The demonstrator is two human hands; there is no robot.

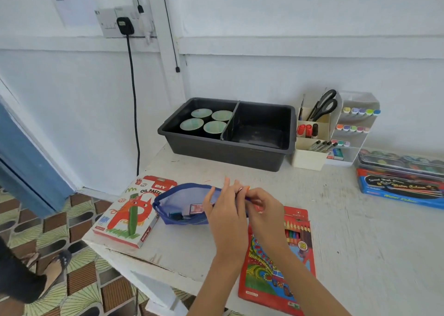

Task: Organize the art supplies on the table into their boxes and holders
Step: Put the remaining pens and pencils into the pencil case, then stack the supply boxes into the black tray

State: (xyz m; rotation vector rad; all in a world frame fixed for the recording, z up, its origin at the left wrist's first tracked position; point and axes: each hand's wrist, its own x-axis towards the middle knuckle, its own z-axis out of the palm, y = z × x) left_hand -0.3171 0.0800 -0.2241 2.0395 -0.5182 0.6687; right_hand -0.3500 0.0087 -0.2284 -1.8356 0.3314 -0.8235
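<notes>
Centre frame: blue mesh pouch [177, 202] lies on the table [348, 231] between oil pastel box [125, 217] and coloured pencil pack [262, 272]. Right hand [263, 207] — fingers curled, pinching the pouch's right end. Left hand [225, 212] — fingers spread above the pouch rim; grip cannot be told

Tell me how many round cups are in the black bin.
4, all in the left half of the black bin: two cups at the back, two in front. None appears hidden.
</notes>
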